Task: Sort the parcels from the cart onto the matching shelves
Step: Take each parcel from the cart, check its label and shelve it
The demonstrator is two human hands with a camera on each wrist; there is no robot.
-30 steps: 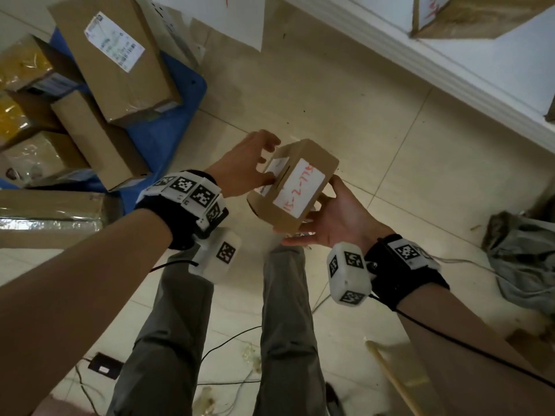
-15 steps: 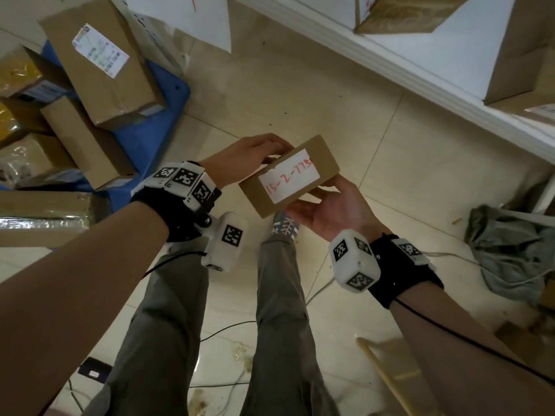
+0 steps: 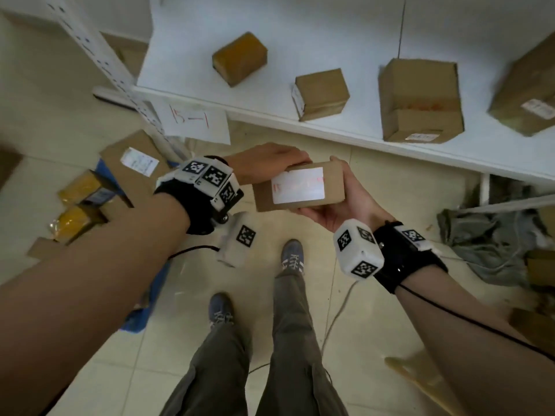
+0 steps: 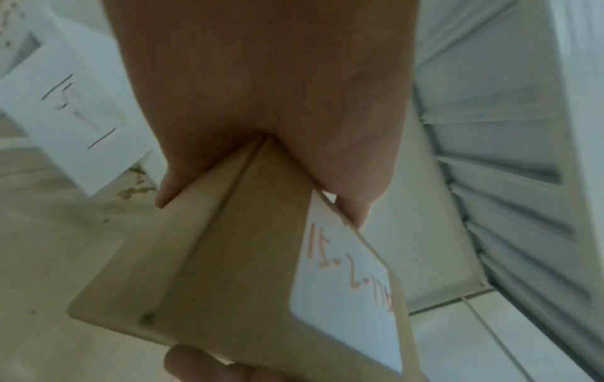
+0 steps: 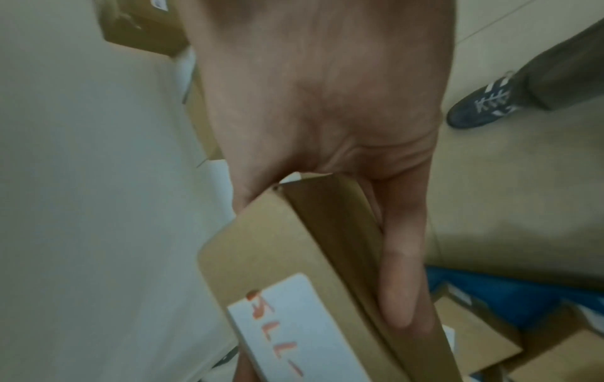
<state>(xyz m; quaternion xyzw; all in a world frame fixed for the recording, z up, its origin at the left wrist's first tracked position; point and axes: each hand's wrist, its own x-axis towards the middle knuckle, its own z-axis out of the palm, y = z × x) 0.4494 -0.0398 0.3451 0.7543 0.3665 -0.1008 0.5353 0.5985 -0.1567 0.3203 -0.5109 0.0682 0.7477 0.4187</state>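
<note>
A small brown cardboard parcel (image 3: 333,178) with a white label in red handwriting sits at chest height between both hands. My left hand (image 3: 267,160) grips its left end, fingers curled over the far edge and thumb round the corner. My right hand (image 3: 345,202) cups the right end, thumb on top and fingers underneath. The left wrist view shows the parcel (image 4: 229,258) wedged into my left hand (image 4: 261,103). In the right wrist view, fingers of my right hand (image 5: 326,103) lie along the side of the parcel (image 5: 278,245). The white shelf (image 3: 300,115) lies just ahead.
A paper sign reading 15-1 (image 3: 192,121) hangs from the shelf's front edge. Several brown boxes (image 3: 420,100) stand on the shelf with gaps between them. The blue cart (image 3: 144,310) with parcels (image 3: 135,163) is at left. A grey cloth heap (image 3: 492,244) lies at right.
I have turned from the cart toward the shelf. The parcel has come level with its label up, still held in both hands, and now sits close to the shelf's front edge.
</note>
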